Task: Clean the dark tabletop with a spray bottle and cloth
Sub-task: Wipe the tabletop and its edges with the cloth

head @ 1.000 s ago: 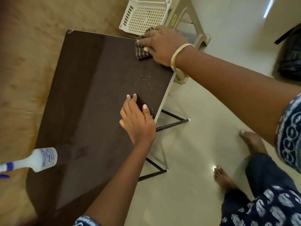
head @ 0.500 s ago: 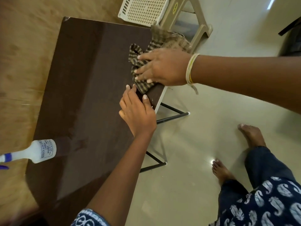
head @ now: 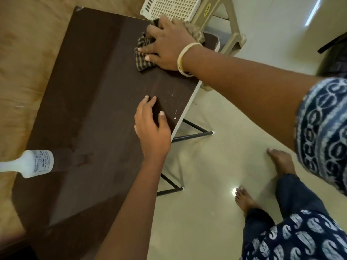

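Bottle [head: 32, 164] lies on its side at tabletop's [head: 90, 113] left edge; likely light plastic, best gripped at the neck. Left hand [head: 152, 128] flat, fingers straight, bracing mid-table. Right hand [head: 167, 45] presses bunched cloth [head: 143, 61] at far end; soft, limp, palm it flat.

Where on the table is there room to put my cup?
The widest bare patch of the table lies between the cloth and the bottle, left of the left hand. The far right corner is crowded by the right hand pressing the cloth. White crumbs dot the right edge.
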Motion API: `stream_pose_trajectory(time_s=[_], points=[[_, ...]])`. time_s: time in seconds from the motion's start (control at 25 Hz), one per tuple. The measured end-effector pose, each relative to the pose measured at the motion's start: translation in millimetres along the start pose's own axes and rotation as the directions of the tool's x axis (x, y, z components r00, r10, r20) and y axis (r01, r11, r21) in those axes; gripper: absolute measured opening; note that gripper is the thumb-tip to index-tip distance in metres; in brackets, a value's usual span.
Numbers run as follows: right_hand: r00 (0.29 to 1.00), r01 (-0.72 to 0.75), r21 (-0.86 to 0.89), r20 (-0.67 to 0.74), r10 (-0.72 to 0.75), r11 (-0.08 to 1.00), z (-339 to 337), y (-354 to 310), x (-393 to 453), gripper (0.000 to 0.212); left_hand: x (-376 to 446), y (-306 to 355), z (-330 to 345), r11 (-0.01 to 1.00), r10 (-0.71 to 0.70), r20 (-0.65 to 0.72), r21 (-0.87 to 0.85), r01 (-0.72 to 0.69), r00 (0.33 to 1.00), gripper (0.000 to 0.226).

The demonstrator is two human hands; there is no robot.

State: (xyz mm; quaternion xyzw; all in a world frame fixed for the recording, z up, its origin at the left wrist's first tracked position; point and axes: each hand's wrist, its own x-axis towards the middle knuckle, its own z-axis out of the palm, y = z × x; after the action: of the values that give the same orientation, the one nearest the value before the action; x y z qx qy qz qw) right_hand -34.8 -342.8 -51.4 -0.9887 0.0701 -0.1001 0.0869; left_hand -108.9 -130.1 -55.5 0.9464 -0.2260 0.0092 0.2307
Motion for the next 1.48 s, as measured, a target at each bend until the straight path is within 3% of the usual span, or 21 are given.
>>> stream_pose_trajectory(time_s=[0.24,0.44,0.56,0.64,0.72,0.8,0.84,0.88,0.96,1.12,1.28,1.32,1.4,1.48], points=[[0.997,0.075,0.067,-0.006,-0.074,0.995,-6.3,-41.3,-64.2,0.044,-51.4,-46.7,-35.5,0.98,0.098,0.024,0.169,-0.1,0.995,0.042],[0.992,0.083,0.098,-0.107,-0.073,0.992,4.5,-94.7,-134.8,0.038,-65.0,-65.5,-39.4,0.988,0.103,-0.033,0.116,-0.098,0.994,0.042],[0.97,0.048,0.332,-0.241,0.036,0.942,23.1,-135.0,-192.4,0.036,-64.8,-69.4,-38.7,0.989,0.132,-0.028,0.07,-0.13,0.991,0.048],[0.957,0.015,0.568,-0.246,0.152,0.823,24.9,-150.0,-212.1,0.036,-64.4,-72.0,-38.8,0.986,0.153,-0.017,0.068,-0.152,0.988,0.048],[0.865,-0.059,0.761,-0.283,0.414,0.645,17.9,-138.6,-197.3,0.034,-64.0,-72.4,-38.4,0.986,0.152,-0.026,0.071,-0.15,0.988,0.044],[0.644,-0.174,0.839,-0.299,0.704,0.515,8.3,-104.1,-161.5,0.034,-63.9,-71.7,-38.1,0.988,0.134,-0.04,0.088,-0.13,0.99,0.044],[0.565,-0.259,0.834,-0.278,0.777,0.487,5.5,-82.6,-144.7,0.035,-64.2,-71.4,-37.9,0.988,0.127,-0.039,0.098,-0.122,0.991,0.044],[0.532,-0.352,0.805,-0.247,0.81,0.477,4.6,-63.0,-132.0,0.034,-64.2,-70.9,-37.4,0.988,0.121,-0.037,0.105,-0.117,0.992,0.044],[0.558,-0.43,0.768,-0.187,0.809,0.474,17.5,-47.6,-122.2,0.03,-63.4,-70.1,-36.5,0.987,0.12,-0.037,0.111,-0.115,0.992,0.044],[0.649,-0.227,0.846,-0.237,0.723,0.482,42.8,-110.8,-153.8,0.028,-62.3,-69.7,-37.9,0.987,0.118,-0.039,0.112,-0.113,0.992,0.043],[0.889,-0.073,0.768,-0.239,0.39,0.636,39.5,-159.2,-204.3,0.028,-61.3,-70.4,-38.8,0.985,0.137,-0.029,0.111,-0.133,0.99,0.043],[0.92,-0.017,0.738,-0.253,0.3,0.674,34.5,-155.3,-207.0,0.027,-61.3,-70.3,-39.2,0.986,0.132,-0.029,0.108,-0.128,0.991,0.043],[0.881,0.006,0.727,-0.329,0.341,0.687,22.7,-124.8,-192.0,0.027,-62.2,-68.8,-39.4,0.988,0.117,-0.028,0.106,-0.114,0.993,0.043],[0.735,-0.135,0.793,-0.322,0.597,0.594,12.3,-77.5,-157.7,0.03,-62.0,-69.3,-39.5,0.988,0.111,-0.036,0.113,-0.107,0.993,0.042]])
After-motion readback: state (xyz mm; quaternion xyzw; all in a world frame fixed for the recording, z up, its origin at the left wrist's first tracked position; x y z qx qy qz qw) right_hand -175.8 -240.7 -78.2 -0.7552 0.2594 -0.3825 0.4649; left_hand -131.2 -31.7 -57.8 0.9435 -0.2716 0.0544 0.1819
